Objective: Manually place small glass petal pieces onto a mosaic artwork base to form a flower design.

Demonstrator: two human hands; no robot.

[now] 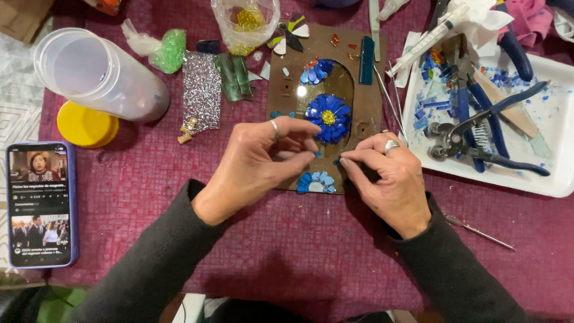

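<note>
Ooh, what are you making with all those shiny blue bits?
A person's two hands are working over a brown board on a dark red cloth. The left hand and right hand meet at the board's lower edge, fingertips pinching tiny blue pieces. A big blue flower with a yellow middle sits on the board, a smaller one lies just below the hands. A white tray with pliers and blue chips sits on the right, a phone on the left.

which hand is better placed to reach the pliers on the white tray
The right hand, probably. It rests at the right edge of the brown board, next to the white tray where the pliers lie. The left hand sits further left and would have to cross over the right.
</note>
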